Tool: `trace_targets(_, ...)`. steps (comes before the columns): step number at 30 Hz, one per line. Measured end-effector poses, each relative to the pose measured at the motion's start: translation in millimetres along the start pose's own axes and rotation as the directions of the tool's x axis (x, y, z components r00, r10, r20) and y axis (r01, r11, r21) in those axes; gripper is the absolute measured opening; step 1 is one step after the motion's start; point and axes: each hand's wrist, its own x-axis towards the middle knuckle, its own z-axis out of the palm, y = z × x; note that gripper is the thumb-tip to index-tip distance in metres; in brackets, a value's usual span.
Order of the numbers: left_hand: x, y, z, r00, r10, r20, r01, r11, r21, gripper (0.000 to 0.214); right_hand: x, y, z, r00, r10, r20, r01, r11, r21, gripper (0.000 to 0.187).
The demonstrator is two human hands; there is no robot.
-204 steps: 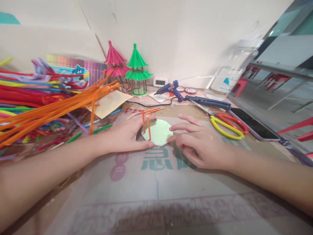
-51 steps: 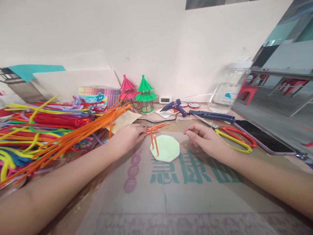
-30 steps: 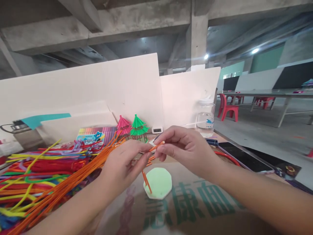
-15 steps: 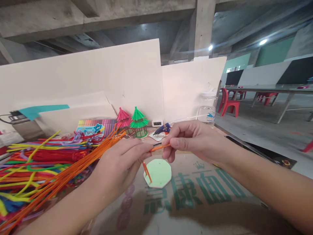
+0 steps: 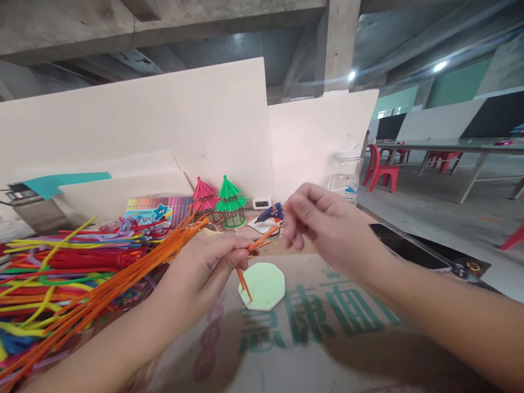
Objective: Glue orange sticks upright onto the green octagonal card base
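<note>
My left hand (image 5: 216,259) is closed around short orange pipe cleaners (image 5: 262,239). Their free ends point right, toward my other hand, while a few more orange pieces hang below my fingers over a pale green octagonal disc (image 5: 262,284). To the right and a little higher, my right hand (image 5: 313,218) is apart from the pieces with fingers curled and pinched. Whatever lies between those fingertips, if anything, is hidden. The disc lies on a cardboard surface (image 5: 311,360) printed with green characters.
Long orange pipe cleaners (image 5: 135,267) lie across a multicoloured pile at left. Behind stand a pink pagoda model (image 5: 203,194), a green pagoda model (image 5: 229,196), a marker set (image 5: 158,213), a small clock (image 5: 262,203), a blue glue gun (image 5: 269,214) and a bottle (image 5: 346,174). A phone (image 5: 409,248) lies at right.
My right hand has let go of the orange piece and moved up and right. My left hand keeps its hold, and the orange ends now tilt upward. The view has shifted slightly.
</note>
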Motion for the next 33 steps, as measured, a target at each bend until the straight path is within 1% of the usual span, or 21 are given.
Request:
trace_targets(2,-1.2,-0.5,-0.6,1.0,-0.028,-0.007,0.028,1.0,-0.006,0.029,4.2,-13.2,-10.6,0.987,-0.113,-0.11,0.098,0.986,-0.134,0.029)
trace_targets(4,-2.7,-1.5,-0.8,0.999,-0.033,-0.022,0.033,0.999,-0.002,0.029,7.6,-30.9,-25.2,0.982,-0.163,-0.094,0.12,0.927,-0.356,0.035)
trace_targets(5,-3.3,-1.9,-0.7,0.999,-0.033,-0.032,0.033,0.999,0.004,0.028,8.3,-39.8,-32.5,0.983,-0.174,-0.067,0.117,0.854,-0.508,0.042)
trace_targets(6,-3.8,-2.3,-0.4,0.999,-0.034,-0.041,0.035,0.999,0.011,0.027,8.2,-48.0,-39.1,0.983,-0.178,-0.054,0.096,0.736,-0.67,0.049)
trace_targets(7,-4.1,-2.6,0.0,0.998,-0.037,-0.049,0.038,0.999,0.019,0.026,7.5,-54.9,-44.8,0.983,-0.178,-0.05,0.063,0.576,-0.815,0.053)
trace_targets(8,-4.3,-3.0,0.5,0.998,-0.036,-0.057,0.037,0.999,0.027,0.025,6.2,-60.3,-49.2,0.983,-0.179,-0.048,0.028,0.398,-0.917,0.052)
trace_targets(9,-4.4,-3.3,1.0,0.997,-0.032,-0.064,0.034,0.999,0.037,0.025,4.6,-64.1,-52.1,0.983,-0.177,-0.043,0.0,0.236,-0.972,0.044)
trace_targets(10,-4.4,-3.7,1.5,0.997,-0.026,-0.066,0.03,0.998,0.049,0.025,2.8,-66.4,-53.3,0.987,-0.158,-0.027,-0.009,0.116,-0.993,0.03)
trace_targets(11,-4.4,-4.0,1.9,0.997,-0.016,-0.071,0.021,0.998,0.066,0.024,0.9,-67.4,-52.7,0.993,-0.114,0.0,0.006,0.053,-0.999,0.016)
trace_targets(12,-4.5,-4.4,2.2,0.997,-0.003,-0.077,0.01,0.996,0.089,0.023,-1.2,-67.3,-50.0,0.997,-0.061,0.039,0.042,0.05,-0.998,0.014)
trace_targets(13,-4.7,-4.7,2.4,0.996,0.015,-0.083,-0.005,0.993,0.116,0.022,-3.3,-66.3,-45.5,0.997,-0.014,0.08,0.081,0.095,-0.992,0.018)
trace_targets(15,-5.5,-5.3,2.7,0.994,0.056,-0.091,-0.039,0.984,0.176,0.02,-7.9,-61.9,-32.1,0.986,0.049,0.156,0.14,0.236,-0.962,0.027)
trace_targets(17,-6.7,-6.0,3.3,0.989,0.113,-0.098,-0.086,0.967,0.242,0.019,-12.0,-54.9,-17.0,0.973,0.054,0.222,0.191,0.34,-0.921,0.035)
trace_targets(18,-7.3,-6.4,3.6,0.984,0.148,-0.099,-0.115,0.954,0.278,0.019,-13.6,-50.8,-10.5,0.968,0.043,0.248,0.217,0.361,-0.907,0.034)
trace_targets(20,-8.1,-8.1,3.9,0.967,0.233,-0.103,-0.183,0.917,0.355,0.019,-15.5,-42.4,-1.9,0.955,0.016,0.296,0.27,0.361,-0.893,0.027)
trace_targets(22,-8.1,-10.8,3.3,0.942,0.319,-0.101,-0.245,0.863,0.441,0.02,-15.8,-35.5,0.7,0.941,-0.002,0.338,0.318,0.346,-0.883,0.022)
trace_targets(25,-7.3,-16.0,0.0,0.908,0.413,-0.075,-0.302,0.767,0.567,0.021,-15.3,-30.4,-0.9,0.92,0.045,0.39,0.354,0.335,-0.873,0.025)
trace_targets(27,-7.2,-18.6,-3.1,0.896,0.441,-0.048,-0.32,0.718,0.618,0.021,-15.4,-29.3,-1.6,0.906,0.09,0.413,0.365,0.328,-0.871,0.028)
trace_targets(29,-8.0,-19.5,-5.6,0.894,0.448,-0.031,-0.324,0.691,0.646,0.021,-16.0,-28.2,-1.0,0.896,0.096,0.433,0.384,0.319,-0.866,0.032)
trace_targets(31,-9.3,-18.6,-6.8,0.896,0.443,-0.015,-0.322,0.673,0.666,0.021,-16.8,-26.3,0.3,0.9,0.055,0.433,0.402,0.281,-0.871,0.035)
trace_targets(33,-10.3,-16.8,-6.7,0.896,0.445,-0.011,-0.32,0.661,0.679,0.022,-17.6,-24.1,1.5,0.916,-0.006,0.401,0.393,0.21,-0.895,0.035)
